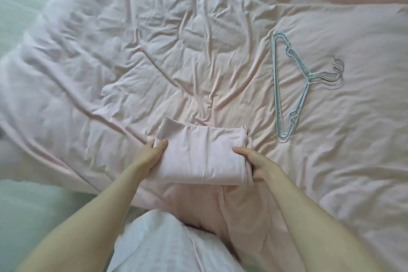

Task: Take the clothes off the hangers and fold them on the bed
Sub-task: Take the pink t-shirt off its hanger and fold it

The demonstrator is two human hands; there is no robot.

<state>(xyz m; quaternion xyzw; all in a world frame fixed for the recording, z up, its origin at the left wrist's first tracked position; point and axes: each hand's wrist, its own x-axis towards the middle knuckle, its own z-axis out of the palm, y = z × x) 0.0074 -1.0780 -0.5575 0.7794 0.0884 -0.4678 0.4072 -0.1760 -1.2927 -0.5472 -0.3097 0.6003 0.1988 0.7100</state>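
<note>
A folded pink garment (199, 157) is held at the near edge of the bed (154, 51), just ahead of the person's body. It is gripped at both short ends: the left hand (152, 154) is clamped on its left end, thumb on top and fingers tucked beneath, and the right hand (256, 161) is clamped on its right end in the same fashion. The hands are kept apart by the garment's full width.

The garment's long axis is judged to run left to right, across the line of sight, with a rounded fold edge towards the person and looser layered edges on the far side. Whether it rests on the bed or is lifted just clear cannot be told.

The folding step appears finished for this piece; the next move is judged to call for setting it down flat without the layers slipping.

Beyond the garment and to its right, well apart, a stack of empty blue hangers (291, 86) is laid, hooks pointing right. No clothed hanger is in view.
</note>
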